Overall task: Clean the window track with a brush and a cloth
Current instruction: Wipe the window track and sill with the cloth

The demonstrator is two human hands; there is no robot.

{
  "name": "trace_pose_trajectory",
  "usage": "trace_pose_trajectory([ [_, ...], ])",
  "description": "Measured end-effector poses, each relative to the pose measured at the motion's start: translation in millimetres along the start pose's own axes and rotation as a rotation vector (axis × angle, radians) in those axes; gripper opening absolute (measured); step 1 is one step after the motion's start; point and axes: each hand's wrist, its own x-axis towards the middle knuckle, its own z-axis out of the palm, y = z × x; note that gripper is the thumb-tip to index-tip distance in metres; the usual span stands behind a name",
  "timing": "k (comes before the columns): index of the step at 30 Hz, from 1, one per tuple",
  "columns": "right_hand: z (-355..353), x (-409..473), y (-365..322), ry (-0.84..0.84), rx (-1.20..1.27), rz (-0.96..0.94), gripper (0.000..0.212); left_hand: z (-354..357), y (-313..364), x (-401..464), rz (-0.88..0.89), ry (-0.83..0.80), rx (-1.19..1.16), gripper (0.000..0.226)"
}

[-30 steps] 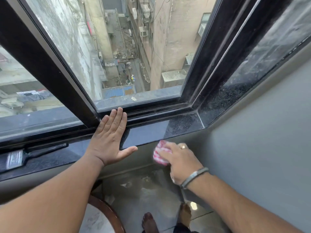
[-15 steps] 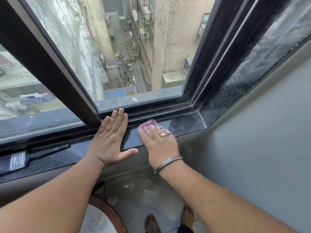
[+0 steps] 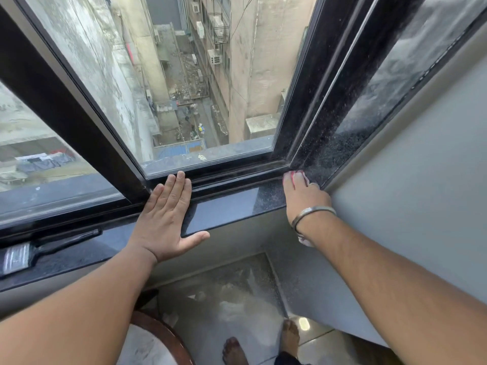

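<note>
My right hand [image 3: 305, 198] presses a pink and white cloth [image 3: 297, 175] into the right corner of the black window track [image 3: 237, 175], where the track meets the dusty side frame. Only a small edge of the cloth shows beyond my fingertips. My left hand [image 3: 167, 219] lies flat and open on the dark stone sill [image 3: 226, 209], fingertips touching the track. A black-handled paint brush [image 3: 39, 250] lies on the sill at the far left, well away from both hands.
The side frame [image 3: 324, 119] at right is speckled with dust. A grey wall [image 3: 411, 196] closes off the right side. Below the sill are a round wood-rimmed table [image 3: 168, 338] and my bare feet [image 3: 263, 346] on a glossy floor.
My right hand carried the cloth from below the sill's edge up onto the sill, then slid right into the track's corner. My left hand and the brush stayed put.
</note>
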Motion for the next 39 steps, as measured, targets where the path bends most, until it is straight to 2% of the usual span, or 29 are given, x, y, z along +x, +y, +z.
trace_pose_trajectory([
  [4, -14.9, -17.4, 2.3, -0.166, 0.076, 0.115, 0.045, -1.2, -0.5, 0.2, -0.008, -0.017, -0.008, 0.111],
  [6, -8.0, -42.8, 4.3, -0.214, 0.113, 0.11, 0.048, -1.3, -0.5, 0.5, -0.01, -0.017, -0.011, 0.111],
  [7, -4.2, -54.1, 6.3, -0.146, 0.137, 0.095, 0.055, -1.1, -0.1, 0.6, -0.01, -0.017, -0.012, 0.111],
  [9, -2.5, -59.5, 9.8, 0.103, 0.214, 0.06, 0.076, -0.9, 1.0, -0.1, -0.011, -0.019, -0.007, 0.112],
  [11, -1.6, -42.9, 7.9, 0.231, 0.244, 0.017, 0.087, -1.5, 1.4, 0.1, -0.012, -0.014, 0.002, 0.112],
  [16, 4.7, 1.1, -4.7, 0.074, 0.194, 0.037, 0.064, -1.4, 1.3, -0.2, -0.012, -0.004, 0.011, 0.111],
  [20, 23.6, -31.3, 9.6, -0.032, 0.355, 0.015, 0.074, -1.9, 1.3, -0.1, -0.006, -0.005, 0.005, 0.111],
  [22, 24.5, -44.6, 17.4, 0.007, 0.438, 0.042, 0.072, -2.0, 1.5, -0.3, -0.003, 0.0, 0.007, 0.112],
  [25, 18.4, -30.8, 12.9, 0.162, 0.503, 0.086, 0.081, -1.2, 1.4, 0.1, -0.003, 0.008, 0.011, 0.113],
  [31, 13.1, -13.2, -62.5, 0.167, 0.289, 0.096, 0.073, 2.2, -0.8, -1.2, 0.02, 0.041, -0.005, 0.115],
  [33, 15.5, -18.8, -75.1, 0.205, 0.294, -0.051, 0.071, 2.5, -1.6, -0.4, 0.033, 0.056, -0.024, 0.116],
  [35, 20.4, -28.4, -79.0, 0.215, 0.292, -0.294, 0.074, 3.2, -2.4, -0.2, 0.037, 0.07, -0.042, 0.116],
  [37, 21.3, -38.2, -77.3, 0.171, 0.32, -0.531, 0.072, 4.2, -3.1, -0.4, 0.04, 0.086, -0.036, 0.115],
  [39, 15.4, -48.1, -69.4, 0.098, 0.417, -0.665, 0.068, 4.5, -4.4, -0.9, 0.041, 0.09, -0.022, 0.115],
])
